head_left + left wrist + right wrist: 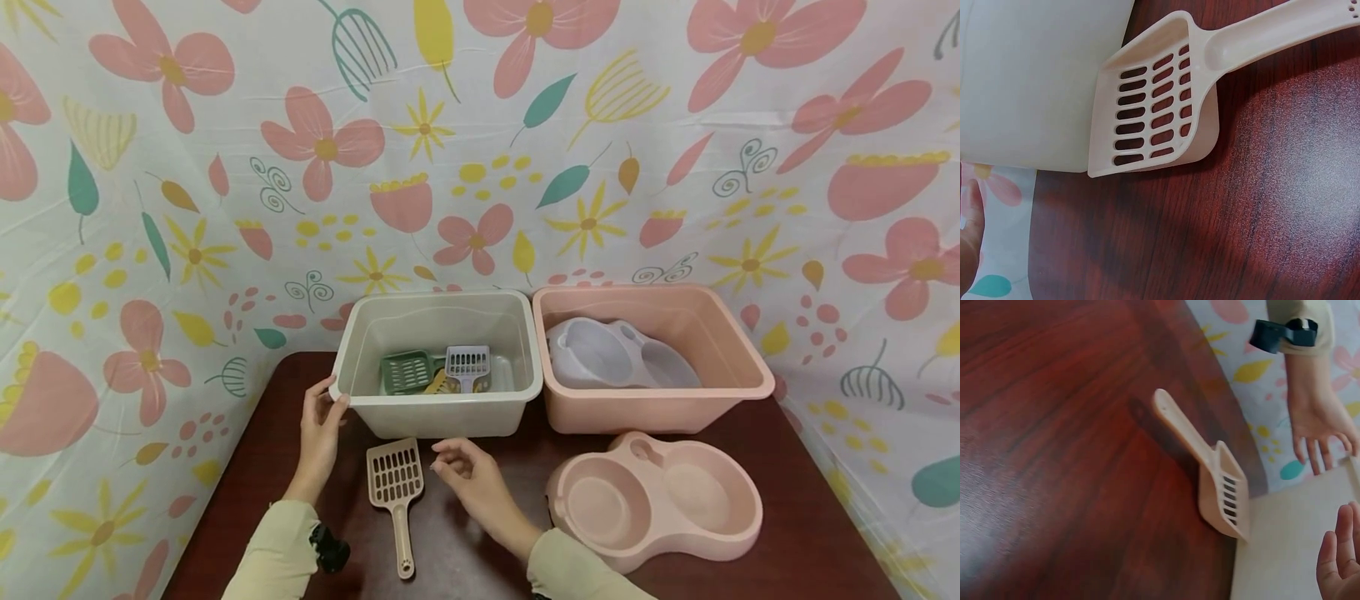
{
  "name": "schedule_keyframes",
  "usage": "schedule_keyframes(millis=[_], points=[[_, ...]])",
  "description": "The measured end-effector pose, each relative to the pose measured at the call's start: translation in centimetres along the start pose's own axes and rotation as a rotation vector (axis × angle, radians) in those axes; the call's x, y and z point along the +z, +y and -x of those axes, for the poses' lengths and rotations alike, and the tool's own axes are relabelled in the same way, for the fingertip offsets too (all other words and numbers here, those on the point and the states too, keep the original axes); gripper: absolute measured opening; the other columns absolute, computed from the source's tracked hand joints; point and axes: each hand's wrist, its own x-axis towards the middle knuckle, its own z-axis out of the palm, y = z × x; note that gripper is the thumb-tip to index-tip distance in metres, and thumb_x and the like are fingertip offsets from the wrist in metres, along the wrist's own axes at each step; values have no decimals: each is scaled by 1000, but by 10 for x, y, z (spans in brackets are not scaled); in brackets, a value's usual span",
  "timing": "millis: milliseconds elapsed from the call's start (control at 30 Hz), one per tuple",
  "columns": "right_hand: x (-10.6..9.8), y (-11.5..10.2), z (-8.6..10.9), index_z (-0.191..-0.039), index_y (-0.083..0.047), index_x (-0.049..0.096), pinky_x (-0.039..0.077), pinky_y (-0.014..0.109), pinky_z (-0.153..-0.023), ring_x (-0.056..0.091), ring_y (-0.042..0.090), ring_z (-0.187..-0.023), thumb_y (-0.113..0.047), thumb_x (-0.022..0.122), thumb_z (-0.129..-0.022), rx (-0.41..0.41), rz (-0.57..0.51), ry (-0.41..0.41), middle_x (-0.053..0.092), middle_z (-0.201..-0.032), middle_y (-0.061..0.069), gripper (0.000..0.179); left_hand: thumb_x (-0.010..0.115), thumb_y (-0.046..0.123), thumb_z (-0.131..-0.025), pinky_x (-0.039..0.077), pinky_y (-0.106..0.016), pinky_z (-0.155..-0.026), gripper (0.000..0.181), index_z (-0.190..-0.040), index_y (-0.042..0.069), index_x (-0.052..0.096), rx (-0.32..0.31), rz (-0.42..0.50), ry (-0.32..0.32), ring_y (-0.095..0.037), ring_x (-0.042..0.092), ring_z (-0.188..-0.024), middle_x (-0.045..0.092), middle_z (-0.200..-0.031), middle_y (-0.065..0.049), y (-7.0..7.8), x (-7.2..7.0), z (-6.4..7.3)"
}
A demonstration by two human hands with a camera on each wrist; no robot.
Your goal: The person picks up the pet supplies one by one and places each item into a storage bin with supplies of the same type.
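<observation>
My left hand (321,429) touches the front left corner of a pale grey litter box (442,417); in the right wrist view its fingers (1315,447) look extended and apart. Loosely bent and holding nothing, my right hand (476,487) hovers before the box's front wall. Between the hands a beige litter scoop (401,508) lies on the table, slotted end towards the box and handle towards me. The left wrist view shows its slotted head (1147,106) beside the box wall. Inside the box are a green scoop (408,371), a lilac scoop (468,363) and a yellow piece (438,383), partly hidden.
To the right stands a pink litter box (622,412) with a pale lilac double bowl (600,354) inside. In front of it a pink double bowl (697,496) sits on the dark red table (465,575). A flowered cloth (480,167) hangs behind.
</observation>
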Motion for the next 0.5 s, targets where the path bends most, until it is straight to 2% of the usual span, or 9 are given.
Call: schedule_keyframes(millis=[133, 267, 500], points=[[5, 18, 2, -107, -18, 62, 47, 25, -73, 58, 18, -83, -23, 64, -88, 42, 27, -6, 63, -93, 0, 20, 52, 15, -96, 42, -20, -73, 44, -136, 5, 38, -3, -1, 1, -7, 50, -93, 50, -117, -16, 0, 1, 0], [12, 25, 6, -107, -16, 62, 48, 25, -69, 58, 17, -81, -20, 64, -88, 49, 16, -21, 63, -93, 2, 19, 52, 15, -96, 42, -20, -73, 44, -136, 6, 37, 0, 0, 0, -8, 49, -94, 50, -117, -15, 0, 1, 1], [22, 15, 20, -106, -6, 62, 45, 21, -50, 56, 17, -67, -9, 64, -87, 74, -8, -58, 61, -89, 7, 19, 51, 16, -96, 42, -20, -73, 44, -136, 6, 37, 5, -11, -5, -7, 49, -95, 49, -119, -17, 2, 0, 1]])
